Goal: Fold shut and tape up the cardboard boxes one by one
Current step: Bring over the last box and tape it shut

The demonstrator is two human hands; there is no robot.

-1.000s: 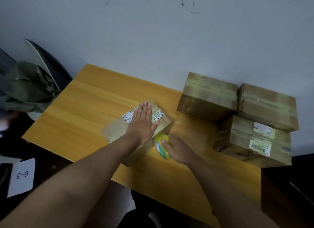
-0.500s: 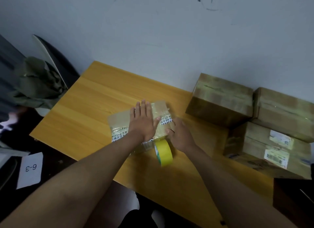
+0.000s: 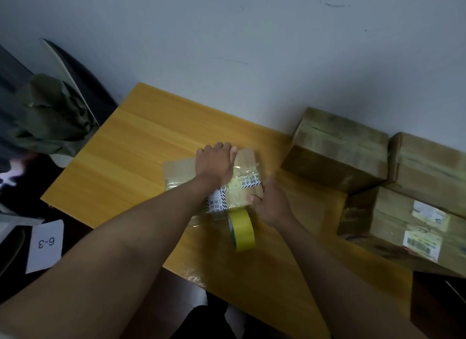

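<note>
Since half a second ago the left hand (image 3: pixel 214 166) has slid to the far edge of the small box, its fingers now curled over that edge instead of lying flat on top.

Largest first: the wooden table (image 3: pixel 141 147) stands against the wall, with three closed cardboard boxes (image 3: pixel 338 147) grouped at its right end. Near the table's middle sits the small box (image 3: pixel 242 187) being worked on, its top covered in clear tape and a striped label. The left hand grips its far edge, while the right hand (image 3: pixel 271 203) is pressed against the near right corner with the thumb on top; how its fingers lie I cannot tell. A yellow tape roll (image 3: pixel 242 229) stands on edge just in front of the box, touching neither hand. On the dark floor at left lies a paper marked "6-3" (image 3: pixel 45 245).
</note>
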